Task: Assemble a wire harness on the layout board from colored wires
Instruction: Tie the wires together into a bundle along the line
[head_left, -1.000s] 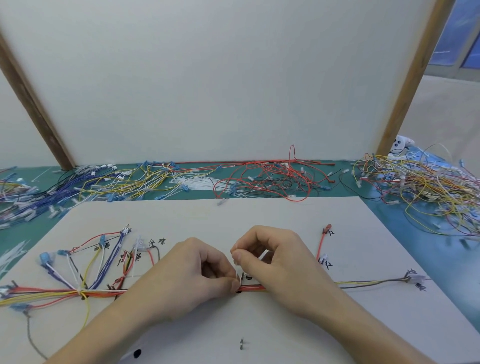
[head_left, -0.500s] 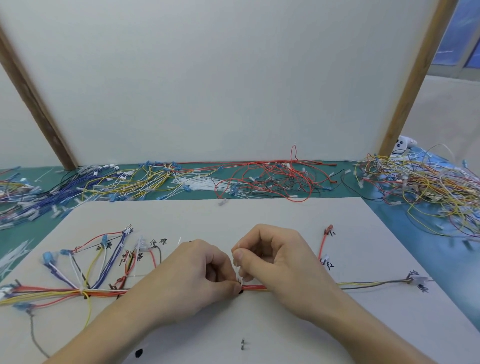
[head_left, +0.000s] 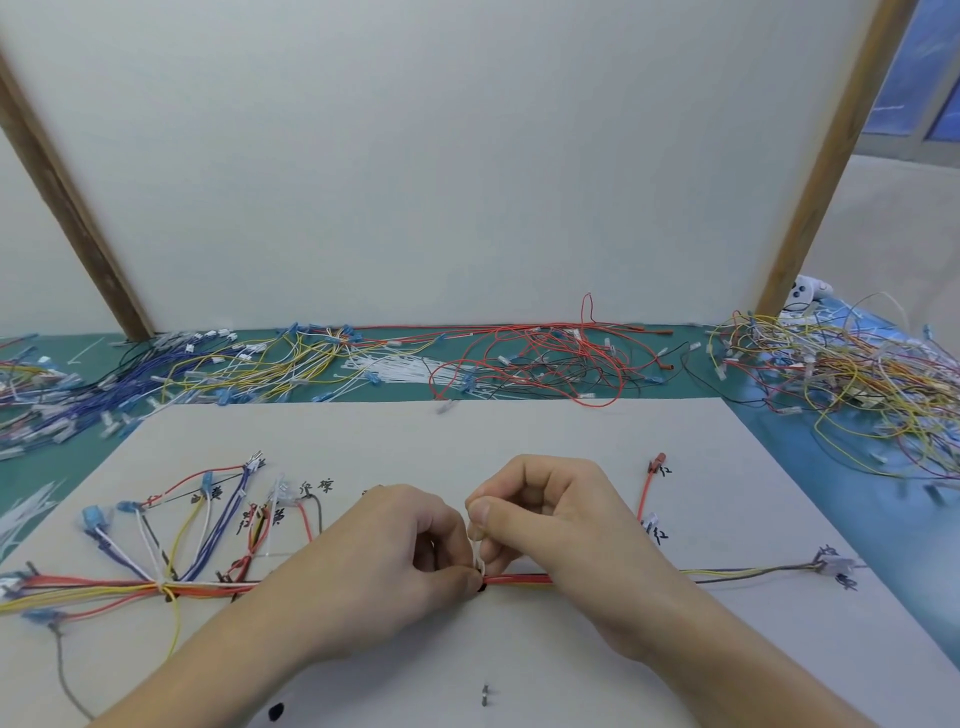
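Layout board (head_left: 519, 441): white sheet with handwritten labels, flat on the green mat (head_left: 62, 467) in front of you.

Wire harness (head_left: 208, 587): a bundle of red, yellow, orange and blue wires running left to right across the near part of the board; branches fan up to blue and white connectors on the left, and a thinner tail ends at a clear connector (head_left: 836, 565) on the right.

Your left hand (head_left: 395, 561): fingers curled, thumb and fingertip pinching the bundle at mid-board.

Your right hand (head_left: 550, 519): fingers curled, pinching a white cable tie (head_left: 477, 558) that stands up from the bundle — just beside the left fingertips.

Red wire (head_left: 647, 493): a short branch right of your right hand.

Stock along the far edge of the mat — blue wires (head_left: 130, 374), yellow wires (head_left: 270, 358), loose cable ties (head_left: 400, 371), red wires (head_left: 545, 358); a mixed heap (head_left: 852, 384) at right.
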